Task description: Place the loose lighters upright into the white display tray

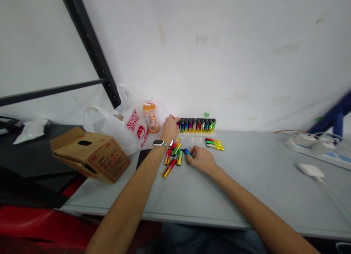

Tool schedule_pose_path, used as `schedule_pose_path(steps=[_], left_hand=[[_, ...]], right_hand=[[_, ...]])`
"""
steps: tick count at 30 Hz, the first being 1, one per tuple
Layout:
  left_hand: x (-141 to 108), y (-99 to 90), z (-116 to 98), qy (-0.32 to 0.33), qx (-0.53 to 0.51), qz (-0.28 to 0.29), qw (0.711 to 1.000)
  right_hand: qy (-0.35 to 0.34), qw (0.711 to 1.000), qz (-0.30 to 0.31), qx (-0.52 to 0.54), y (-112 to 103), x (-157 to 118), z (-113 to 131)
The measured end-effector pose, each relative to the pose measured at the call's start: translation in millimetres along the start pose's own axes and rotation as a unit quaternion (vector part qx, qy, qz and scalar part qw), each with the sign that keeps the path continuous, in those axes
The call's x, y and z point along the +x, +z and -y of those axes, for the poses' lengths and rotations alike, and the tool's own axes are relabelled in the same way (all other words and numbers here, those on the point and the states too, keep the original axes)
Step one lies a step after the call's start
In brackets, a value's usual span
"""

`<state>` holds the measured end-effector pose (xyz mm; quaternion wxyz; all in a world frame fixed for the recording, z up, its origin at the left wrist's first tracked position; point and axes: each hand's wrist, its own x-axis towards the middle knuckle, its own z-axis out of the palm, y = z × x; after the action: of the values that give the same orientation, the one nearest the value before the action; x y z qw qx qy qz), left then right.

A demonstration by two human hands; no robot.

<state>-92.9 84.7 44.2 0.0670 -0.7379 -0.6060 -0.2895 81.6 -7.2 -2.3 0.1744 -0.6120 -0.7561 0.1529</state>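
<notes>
Shiny multicoloured lighters (194,126) stand upright in rows in a pale rack (192,134) against the wall. At the rack's left end, my left hand (170,129) has its fingers closed by the end lighters; its fingertips are partly hidden, so whether it grips one is unclear. My right hand (202,158) is closed on a blue lighter (187,152) at the table surface. Several loose lighters (169,168) in red, green and yellow lie scattered between my arms. A small group of lighters (215,144) lies side by side to the right of the rack.
An open cardboard box (94,155) and a white plastic bag (109,126) stand at left, with an orange drink bottle (150,116) beside the bag. A black flat object (142,157) lies partly behind my left forearm. A power strip (320,148) and white charger (310,170) lie at right.
</notes>
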Motion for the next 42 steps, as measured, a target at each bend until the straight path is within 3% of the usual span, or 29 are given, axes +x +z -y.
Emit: schedule_pose_path(steps=[5,8,11,14,17,19,21,23,26,28,34,42], left_hand=[[-15,-1.2,-37,-0.031,-0.194,-0.114,0.974],[-29,1.6,-56,-0.025,-0.269,-0.146,0.952],[-45,9.8,-65,-0.041,-0.307,-0.151,0.939],[-62,18.9,-67,-0.057,-0.331,-0.121,0.934],[-75,22.9,-68,-0.039,-0.337,-0.074,0.938],[-79,23.4,-69,-0.029,-0.342,-0.057,0.938],[-81,24.1,-71,-0.023,-0.343,-0.044,0.938],[-82,25.2,-73,-0.019,-0.339,-0.033,0.940],[-82,26.4,-76,-0.020,-0.333,-0.027,0.942],[-82,26.1,-77,-0.020,-0.336,-0.025,0.941],[-83,23.8,-81,-0.011,-0.350,-0.008,0.937],[-82,25.2,-81,-0.005,-0.350,-0.007,0.937]], right_hand=[[-0.031,0.999,-0.010,0.006,3,5,-8],[-0.054,0.985,-0.015,0.160,1,3,-21],[-0.068,0.915,0.049,0.395,-5,1,-33],[-0.066,0.834,0.085,0.541,-12,2,-36],[-0.018,0.788,0.066,0.612,-15,3,-33],[0.020,0.774,0.057,0.630,-15,3,-31],[0.051,0.787,0.050,0.613,-12,3,-29],[0.056,0.824,0.016,0.563,-7,2,-29],[0.015,0.878,-0.071,0.474,1,4,-31],[-0.011,0.895,-0.115,0.431,5,4,-32],[-0.043,0.904,-0.172,0.390,4,1,-28],[-0.022,0.892,-0.160,0.423,6,1,-28]])
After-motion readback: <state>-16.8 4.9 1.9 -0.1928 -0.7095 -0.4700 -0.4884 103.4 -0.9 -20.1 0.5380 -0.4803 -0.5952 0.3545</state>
